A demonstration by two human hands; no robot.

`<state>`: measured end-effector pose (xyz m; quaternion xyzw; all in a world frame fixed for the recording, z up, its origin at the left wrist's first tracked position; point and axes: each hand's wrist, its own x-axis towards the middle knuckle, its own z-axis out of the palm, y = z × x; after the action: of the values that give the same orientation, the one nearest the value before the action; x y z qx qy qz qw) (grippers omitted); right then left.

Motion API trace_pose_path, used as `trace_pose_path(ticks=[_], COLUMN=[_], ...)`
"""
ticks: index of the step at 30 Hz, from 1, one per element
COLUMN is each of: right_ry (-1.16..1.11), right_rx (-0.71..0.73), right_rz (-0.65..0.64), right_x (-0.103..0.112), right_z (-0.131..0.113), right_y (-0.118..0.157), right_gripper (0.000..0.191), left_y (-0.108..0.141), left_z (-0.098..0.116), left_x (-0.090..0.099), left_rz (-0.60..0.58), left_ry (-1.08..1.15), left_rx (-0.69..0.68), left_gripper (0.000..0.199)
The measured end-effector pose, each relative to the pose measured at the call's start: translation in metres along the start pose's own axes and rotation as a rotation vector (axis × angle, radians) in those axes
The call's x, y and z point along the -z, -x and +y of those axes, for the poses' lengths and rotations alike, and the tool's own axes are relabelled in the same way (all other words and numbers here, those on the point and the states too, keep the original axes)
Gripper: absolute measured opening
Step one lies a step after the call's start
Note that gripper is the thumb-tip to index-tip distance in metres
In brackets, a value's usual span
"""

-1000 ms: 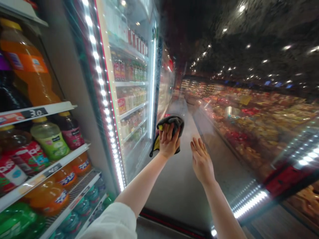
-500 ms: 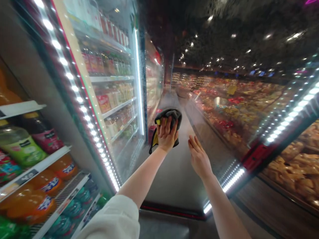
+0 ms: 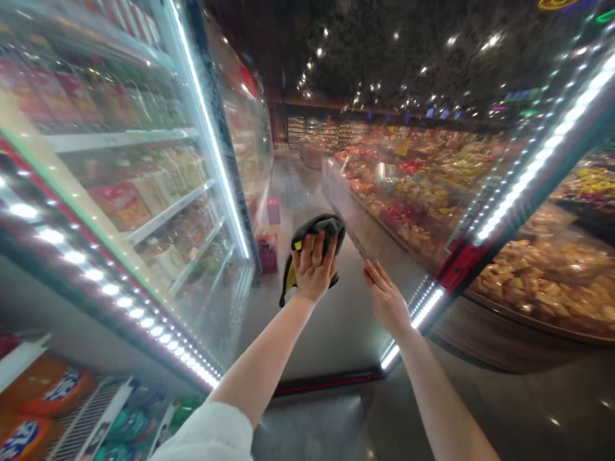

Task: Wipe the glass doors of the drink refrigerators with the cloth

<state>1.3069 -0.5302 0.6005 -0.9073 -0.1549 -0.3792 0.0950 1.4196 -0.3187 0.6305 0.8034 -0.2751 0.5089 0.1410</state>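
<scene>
My left hand (image 3: 312,272) presses a dark grey and yellow cleaning cloth (image 3: 325,225) flat against the glass door (image 3: 312,346), its fingers over the bunched fabric. One yellow corner with dark edging hangs down on the left of the hand. To the right, my right hand (image 3: 390,306) is raised near the pane with nothing in it. Its fingers are stretched out and close together; whether they touch the glass I cannot tell. The door stands open on a drinks fridge, and a bright LED strip (image 3: 538,160) lines its right edge.
Orange soda bottles (image 3: 60,384) stand on fridge shelves at lower left. Stocked shelves show as a reflection or through glass at upper left, with a light strip (image 3: 211,128) beside them. Beyond the door are heaped bins of packaged goods (image 3: 542,282) and an aisle floor (image 3: 480,410).
My view has swung, so the fridge shelves and door frame shift left and down in the picture. The cloth and my left hand sit slightly further left; my right hand stays extended.
</scene>
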Motion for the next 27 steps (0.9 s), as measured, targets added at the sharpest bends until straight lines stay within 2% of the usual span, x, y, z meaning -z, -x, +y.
trace_pose_path(ticks=[2, 4, 5, 7, 9, 11, 14, 15, 17, 19, 21, 23, 25, 27], right_ry=[0.002, 0.007, 0.011, 0.016, 0.021, 0.021, 0.01, 0.003, -0.015, -0.032, -0.041, -0.038, -0.026, -0.014], right_rx=[-0.02, -0.032, -0.03, -0.014, 0.004, 0.017, 0.051, 0.065, 0.089, 0.099, 0.104, 0.106, 0.101, 0.092], right_rz=[-0.012, -0.036, -0.05, -0.071, -0.075, -0.076, -0.092, -0.1, -0.121, -0.145, -0.173, -0.198, -0.213, -0.212], right_x=[0.001, 0.003, 0.004, 0.008, 0.012, 0.018, 0.026, 0.028, 0.032, 0.035, 0.038, 0.042, 0.046, 0.051], right_z=[0.004, 0.011, 0.016, 0.028, 0.041, 0.056, 0.075, 0.081, 0.091, 0.1, 0.109, 0.119, 0.13, 0.142], right_y=[0.005, 0.012, 0.016, 0.024, 0.029, 0.032, 0.033, 0.033, 0.034, 0.038, 0.044, 0.051, 0.057, 0.06], right_gripper=[0.065, 0.065, 0.064, 0.061, 0.059, 0.059, 0.063, 0.065, 0.065, 0.066, 0.067, 0.067, 0.068, 0.068], left_y=[0.007, 0.025, 0.035, 0.05, 0.054, 0.042, 0.008, -0.002, -0.013, -0.006, 0.015, 0.039, 0.051, 0.044], left_z=[0.006, -0.001, -0.007, -0.021, -0.026, -0.016, 0.026, 0.044, 0.076, 0.096, 0.1, 0.094, 0.087, 0.087], left_x=[-0.007, -0.01, -0.009, -0.005, 0.0, 0.002, -0.008, -0.015, -0.03, -0.043, -0.05, -0.052, -0.05, -0.049], left_rz=[-0.06, -0.138, -0.171, -0.213, -0.217, -0.19, -0.113, -0.097, -0.113, -0.167, -0.237, -0.288, -0.274, -0.219], left_ry=[0.043, 0.086, 0.101, 0.108, 0.089, 0.049, -0.031, -0.043, -0.03, 0.01, 0.049, 0.065, 0.047, 0.023], left_rx=[-0.197, -0.4, -0.461, -0.487, -0.423, -0.297, -0.051, -0.007, 0.0, -0.061, -0.133, -0.149, -0.047, 0.09], left_gripper=[0.058, 0.055, 0.055, 0.056, 0.056, 0.055, 0.055, 0.056, 0.056, 0.054, 0.051, 0.048, 0.047, 0.05])
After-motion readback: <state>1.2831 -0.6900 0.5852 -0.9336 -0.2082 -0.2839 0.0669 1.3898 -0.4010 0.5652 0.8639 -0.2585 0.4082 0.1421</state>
